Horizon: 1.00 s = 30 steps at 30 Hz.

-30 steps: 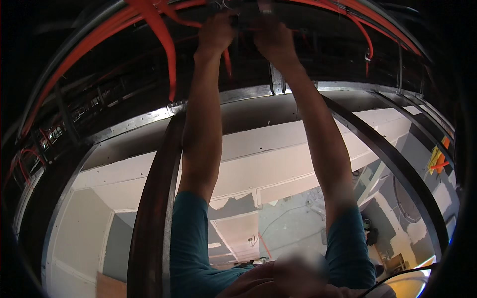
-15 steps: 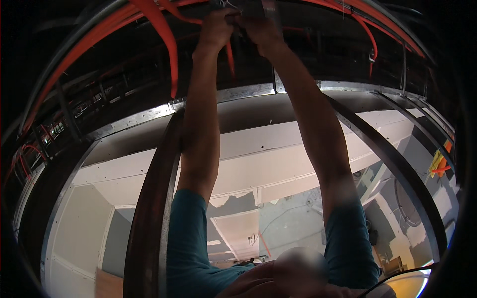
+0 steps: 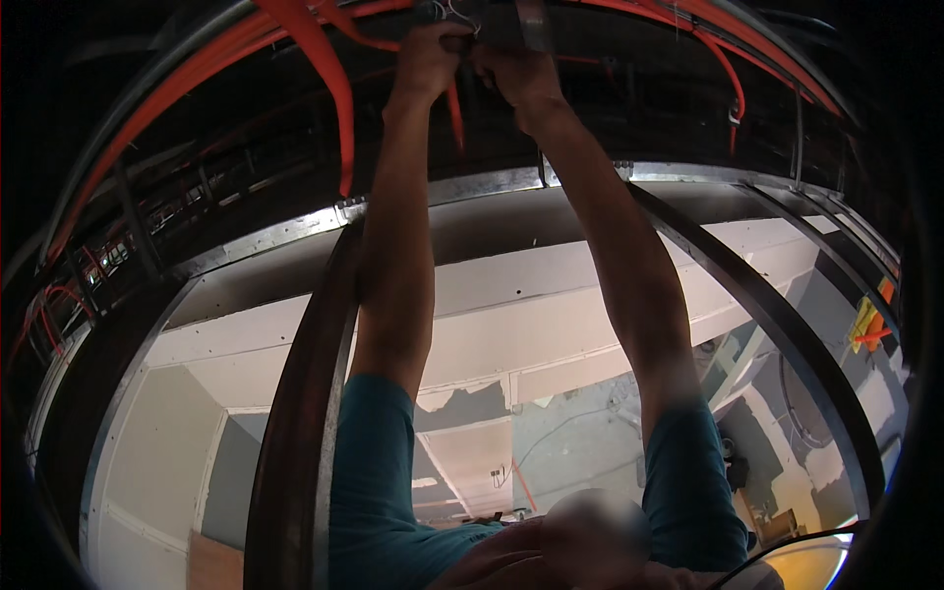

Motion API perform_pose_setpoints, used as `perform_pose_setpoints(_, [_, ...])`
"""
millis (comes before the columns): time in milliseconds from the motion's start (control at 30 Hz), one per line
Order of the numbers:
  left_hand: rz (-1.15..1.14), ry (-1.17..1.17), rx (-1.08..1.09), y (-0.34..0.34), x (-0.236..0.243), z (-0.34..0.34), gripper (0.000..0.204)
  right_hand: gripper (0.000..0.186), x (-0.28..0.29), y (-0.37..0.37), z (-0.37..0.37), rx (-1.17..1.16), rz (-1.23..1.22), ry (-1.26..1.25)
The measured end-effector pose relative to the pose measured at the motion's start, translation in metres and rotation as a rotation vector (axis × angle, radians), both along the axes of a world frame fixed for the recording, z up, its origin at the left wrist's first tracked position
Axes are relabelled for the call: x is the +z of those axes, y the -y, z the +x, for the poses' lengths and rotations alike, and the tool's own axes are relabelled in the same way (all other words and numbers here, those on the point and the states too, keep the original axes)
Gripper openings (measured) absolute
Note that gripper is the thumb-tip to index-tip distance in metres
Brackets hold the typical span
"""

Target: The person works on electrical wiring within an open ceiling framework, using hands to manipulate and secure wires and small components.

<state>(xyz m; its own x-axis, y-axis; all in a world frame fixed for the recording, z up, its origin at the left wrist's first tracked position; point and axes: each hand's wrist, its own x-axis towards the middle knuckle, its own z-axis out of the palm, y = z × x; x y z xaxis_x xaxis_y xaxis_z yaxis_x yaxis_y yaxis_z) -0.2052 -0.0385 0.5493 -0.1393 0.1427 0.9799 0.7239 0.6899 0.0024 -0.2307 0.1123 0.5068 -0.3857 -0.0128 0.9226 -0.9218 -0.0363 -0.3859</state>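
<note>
Both my arms reach up to the top edge of the head view. My left hand (image 3: 430, 61) is closed, its fingertips pinched close to thin white wires (image 3: 458, 14) that curl out of a dark spot above. What lies between those fingers is too dark to make out. Just to the right, slightly lower, my right hand (image 3: 521, 79) has its fingers curled in toward the left one. A small gap separates the two hands. Whatever the right fingers hold is hidden in shadow. A grey metal hanger strip (image 3: 532, 25) runs just behind the right hand.
Orange flexible conduits (image 3: 329, 84) hang around the hands and arch along the ceiling void. A galvanised metal rail (image 3: 472, 184) crosses below the wrists. Dark metal studs (image 3: 300, 423) stand beside both arms. Plasterboard panels (image 3: 551, 295) and the floor (image 3: 575, 442) lie farther down.
My right hand has drawn a little down and away from the left one, opening a gap between them. More of the white wire shows above. The left hand has barely moved.
</note>
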Motion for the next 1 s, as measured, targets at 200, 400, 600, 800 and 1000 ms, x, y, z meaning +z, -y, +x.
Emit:
perform_pose_setpoints(200, [0.108, 0.122, 0.158, -0.006, -0.009, 0.010, 0.032, 0.026, -0.012, -0.009, 0.039, -0.039, 0.047, 0.319])
perform_pose_setpoints(400, [-0.010, 0.075, 0.185, -0.022, -0.008, 0.013, 0.039, 0.026, 0.002, -0.013, -0.012, -0.032, 0.070, 0.193])
perform_pose_setpoints(600, [0.022, 0.171, -0.034, -0.009, -0.005, 0.015, 0.038, 0.025, 0.005, 0.004, -0.030, 0.080, -0.004, 0.116])
perform_pose_setpoints(800, [0.029, 0.209, 0.156, -0.027, -0.009, 0.031, 0.045, 0.029, 0.008, 0.014, -0.048, -0.521, 0.131, -0.034])
perform_pose_setpoints(1000, [-0.114, -0.049, 0.273, -0.005, -0.009, 0.024, 0.045, 0.053, 0.016, 0.031, -0.007, -0.410, 0.067, 0.140])
